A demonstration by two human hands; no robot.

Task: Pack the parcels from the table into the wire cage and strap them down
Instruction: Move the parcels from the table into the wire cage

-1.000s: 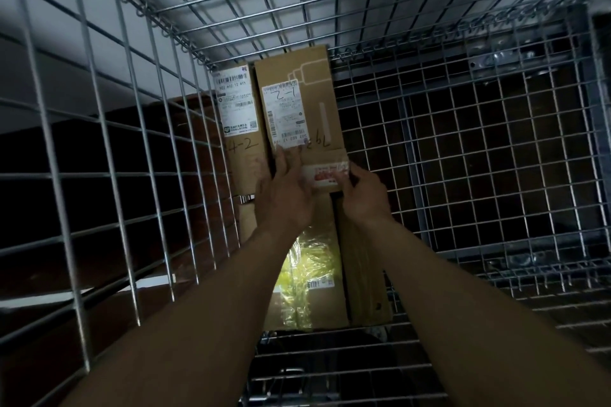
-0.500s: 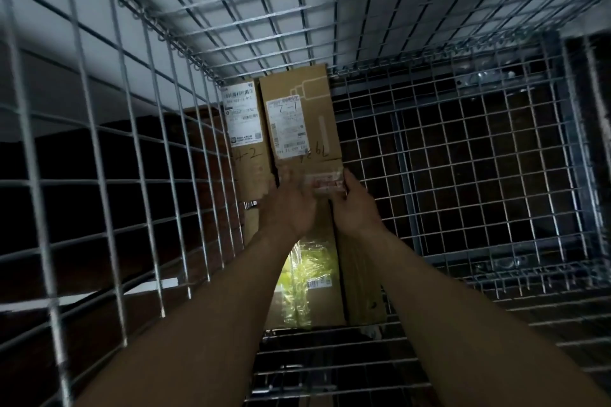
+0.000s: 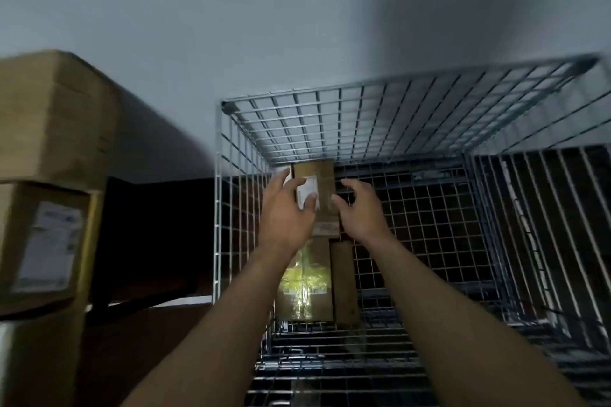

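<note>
The wire cage (image 3: 363,116) stands open below me, and several brown parcels lie along its left wall. An upright cardboard parcel (image 3: 319,170) with a white label leans at the far left corner. A small carton (image 3: 327,229) with a red-and-white label rests below it. Nearer to me lies a parcel with yellow tape (image 3: 305,281), and a narrow brown box (image 3: 344,281) sits beside it. My left hand (image 3: 286,208) and my right hand (image 3: 362,208) hover above the parcels with fingers spread, holding nothing.
Large stacked cardboard boxes (image 3: 49,175) with a white label stand outside the cage at the left. The cage's right wall (image 3: 535,241) and mesh floor (image 3: 429,225) show dark gaps. A plain grey wall rises behind.
Both hands have let go of the small carton and lifted away from it, fingers spread. The view has pulled back and up out of the cage, bringing the stacked boxes into sight.
</note>
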